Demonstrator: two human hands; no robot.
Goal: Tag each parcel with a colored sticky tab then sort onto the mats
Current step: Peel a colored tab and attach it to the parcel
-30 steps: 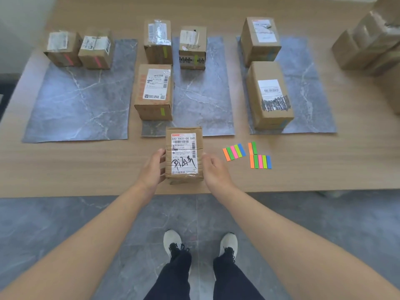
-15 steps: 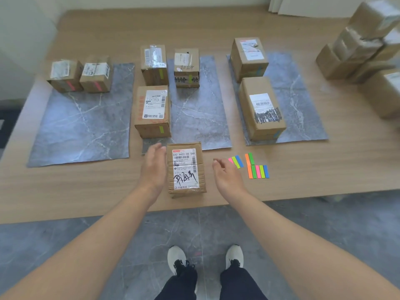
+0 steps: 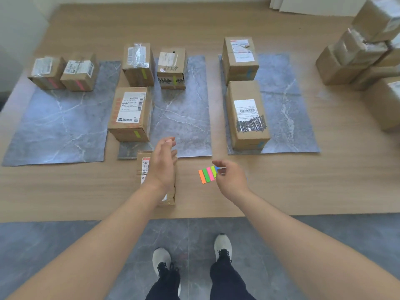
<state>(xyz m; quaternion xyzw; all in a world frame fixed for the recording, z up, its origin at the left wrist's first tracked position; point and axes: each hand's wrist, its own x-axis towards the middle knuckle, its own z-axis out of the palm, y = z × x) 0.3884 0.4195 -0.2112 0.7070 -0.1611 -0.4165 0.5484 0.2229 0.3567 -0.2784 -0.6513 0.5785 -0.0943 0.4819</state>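
A small brown parcel point(image 3: 144, 169) with a white label lies near the table's front edge, in front of the middle mat. My left hand point(image 3: 162, 167) hovers open above it, hiding most of its top. To the right, my right hand point(image 3: 231, 180) pinches the blue end of a sticky tab pad point(image 3: 207, 174) with orange, green, pink and yellow strips. Three grey marble mats lie behind: left mat point(image 3: 60, 126), middle mat point(image 3: 184, 118), right mat point(image 3: 287, 118).
Two pink-tabbed parcels point(image 3: 62, 72) stand on the left mat. Three yellow-green-tabbed parcels point(image 3: 129, 113) sit on the middle mat, and two blue-tabbed parcels point(image 3: 247, 113) on the right. A pile of brown parcels point(image 3: 363, 50) stands at the far right. My feet stand below the table edge.
Both hands have let go of the small parcel. My left hand rose over it; my right hand moved right and took hold of the tab pad. The camera tilted up slightly.
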